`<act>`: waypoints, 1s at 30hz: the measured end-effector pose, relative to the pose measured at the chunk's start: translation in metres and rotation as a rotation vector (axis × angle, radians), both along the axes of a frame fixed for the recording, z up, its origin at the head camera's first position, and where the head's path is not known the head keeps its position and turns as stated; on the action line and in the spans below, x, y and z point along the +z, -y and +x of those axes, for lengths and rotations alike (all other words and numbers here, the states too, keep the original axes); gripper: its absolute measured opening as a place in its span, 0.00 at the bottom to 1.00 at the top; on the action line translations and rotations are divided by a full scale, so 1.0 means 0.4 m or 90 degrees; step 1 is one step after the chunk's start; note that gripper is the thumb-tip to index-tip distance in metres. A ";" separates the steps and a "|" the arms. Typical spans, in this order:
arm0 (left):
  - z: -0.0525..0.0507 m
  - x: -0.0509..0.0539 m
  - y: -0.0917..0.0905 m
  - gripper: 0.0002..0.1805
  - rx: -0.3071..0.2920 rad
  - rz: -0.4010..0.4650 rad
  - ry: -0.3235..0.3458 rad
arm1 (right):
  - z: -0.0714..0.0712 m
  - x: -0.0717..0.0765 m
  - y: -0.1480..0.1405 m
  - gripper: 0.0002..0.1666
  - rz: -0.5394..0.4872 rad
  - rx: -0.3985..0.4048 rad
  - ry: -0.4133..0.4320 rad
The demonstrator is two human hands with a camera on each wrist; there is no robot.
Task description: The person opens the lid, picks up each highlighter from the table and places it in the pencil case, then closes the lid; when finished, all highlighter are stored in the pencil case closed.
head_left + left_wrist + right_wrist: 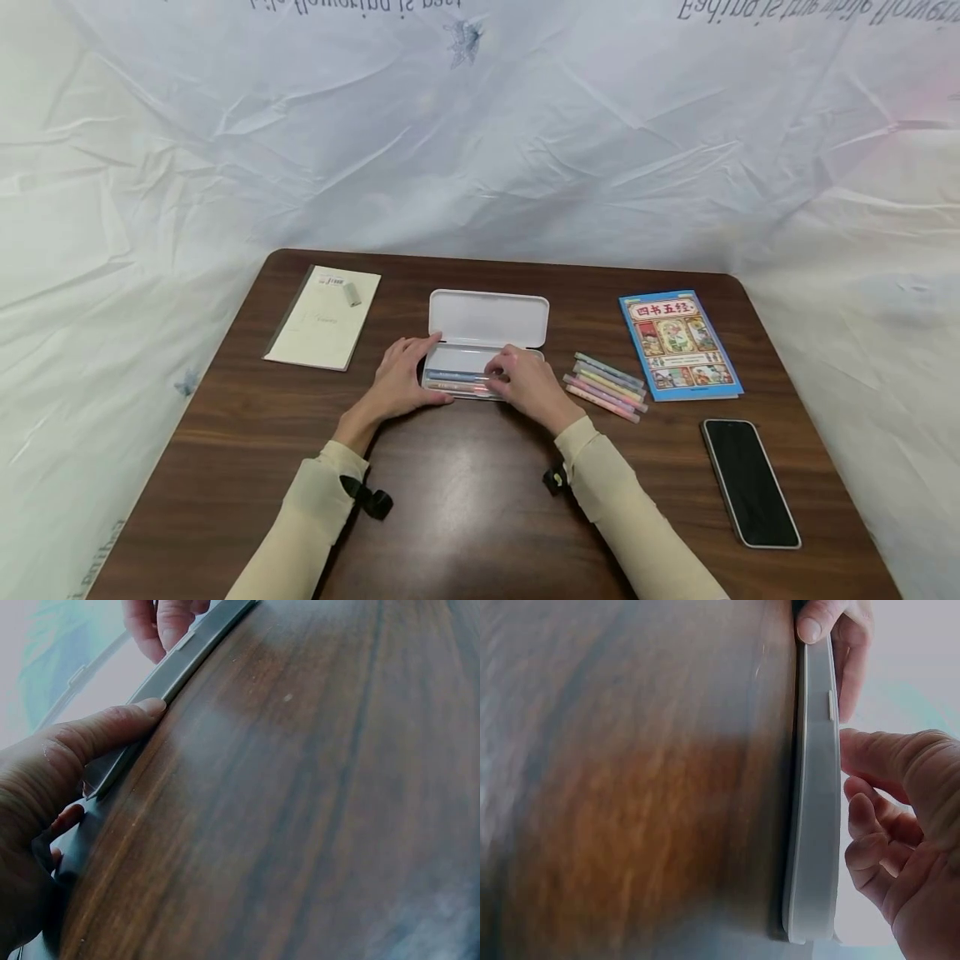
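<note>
An opened white metal pencil case lies at the table's middle, several pens along the front of its tray. My left hand grips the case's left end, thumb on the front wall and fingers at the left side. In the left wrist view that thumb lies on the case wall. My right hand reaches over the tray's right part, its curled fingers at the pens' right ends, seemingly pinching one; the case wall hides the fingertips in the right wrist view.
Several pastel pens lie side by side right of the case. A blue-bordered book and a phone lie farther right. At the left is a cream notebook with a small eraser-like block on it. A pale sheet hangs behind the table.
</note>
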State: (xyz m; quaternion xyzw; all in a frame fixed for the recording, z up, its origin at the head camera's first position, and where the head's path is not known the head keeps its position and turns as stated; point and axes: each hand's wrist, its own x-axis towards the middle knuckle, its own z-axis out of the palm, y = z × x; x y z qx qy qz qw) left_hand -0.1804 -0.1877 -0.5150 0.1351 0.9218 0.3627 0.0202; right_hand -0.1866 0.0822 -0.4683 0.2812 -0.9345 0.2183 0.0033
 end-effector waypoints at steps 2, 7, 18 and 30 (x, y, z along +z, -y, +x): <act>-0.001 -0.001 -0.003 0.62 -0.001 0.002 0.000 | 0.005 -0.003 -0.010 0.06 -0.010 -0.015 -0.001; 0.000 -0.004 -0.008 0.62 -0.006 0.004 -0.001 | 0.027 -0.008 -0.060 0.07 -0.062 -0.061 -0.005; 0.000 -0.004 -0.015 0.63 -0.004 0.006 -0.012 | 0.110 -0.013 -0.252 0.14 -0.070 -0.189 -0.006; -0.001 -0.008 -0.001 0.63 -0.011 -0.004 -0.045 | 0.194 -0.022 -0.410 0.12 -0.035 -0.284 -0.034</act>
